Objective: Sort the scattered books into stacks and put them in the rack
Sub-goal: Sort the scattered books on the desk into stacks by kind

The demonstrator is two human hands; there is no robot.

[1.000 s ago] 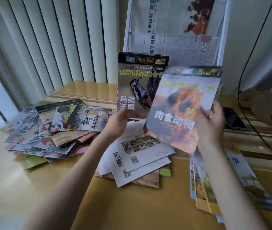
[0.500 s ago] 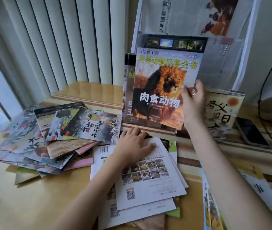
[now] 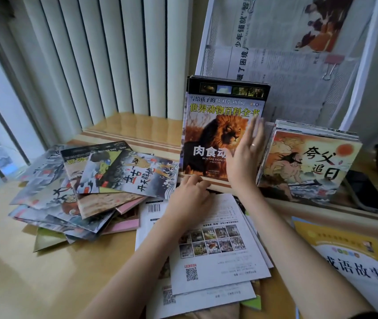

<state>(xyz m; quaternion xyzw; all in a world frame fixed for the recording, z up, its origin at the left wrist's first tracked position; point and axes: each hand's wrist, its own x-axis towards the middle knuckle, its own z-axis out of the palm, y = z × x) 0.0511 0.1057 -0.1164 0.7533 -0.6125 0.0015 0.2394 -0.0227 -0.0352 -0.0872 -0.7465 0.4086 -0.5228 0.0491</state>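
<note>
A lion-cover book point(image 3: 215, 134) stands upright in the white mesh rack point(image 3: 208, 40), in front of other upright books. My right hand point(image 3: 244, 157) lies flat against its cover, fingers straight. My left hand point(image 3: 189, 196) rests with curled fingers on the top edge of a face-down pile of white-backed books point(image 3: 215, 247) just below the rack. A stack with an orange sun-chaser cover point(image 3: 307, 164) leans in the rack at the right. A scattered heap of picture books point(image 3: 86, 187) lies at the left.
A yellow-and-white book point(image 3: 353, 265) lies at the lower right. A dark phone point(image 3: 367, 194) sits right of the rack's stack, with a black cable behind it. Newspapers with a pink clip fill the rack's upper tiers. White vertical blinds point(image 3: 105, 54) hang behind the wooden table point(image 3: 10, 261).
My right hand has carried the lion book up from over the table into the rack and now presses flat on its cover. My left hand dropped from the bird book onto the white-backed pile.
</note>
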